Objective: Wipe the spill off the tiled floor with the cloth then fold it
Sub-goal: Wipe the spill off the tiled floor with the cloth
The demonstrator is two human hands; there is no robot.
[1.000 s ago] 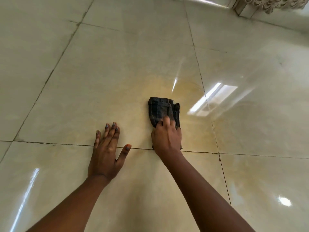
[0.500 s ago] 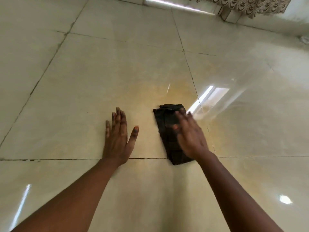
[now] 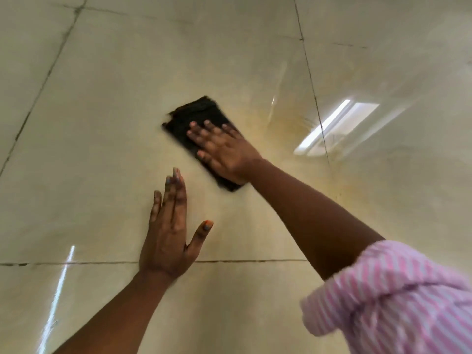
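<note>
A dark folded cloth (image 3: 190, 118) lies flat on the glossy beige tiled floor (image 3: 102, 123), its long side slanting from upper left to lower right. My right hand (image 3: 222, 146) presses down on the cloth with fingers spread, covering its lower right half. A yellowish wet smear (image 3: 286, 118) spreads on the tile to the right of the cloth, toward a grout line. My left hand (image 3: 171, 233) rests palm down on the bare tile below the cloth, fingers together, thumb out, holding nothing.
Dark grout lines (image 3: 229, 261) cross the floor below my left hand and run up at the right. A bright window reflection (image 3: 334, 126) glares on the tile right of the smear. My pink striped sleeve (image 3: 398, 297) fills the lower right corner.
My right hand has slid the cloth to the left and away across the tile, turning it to a slant. My left hand stays planted on the floor. The camera has shifted.
</note>
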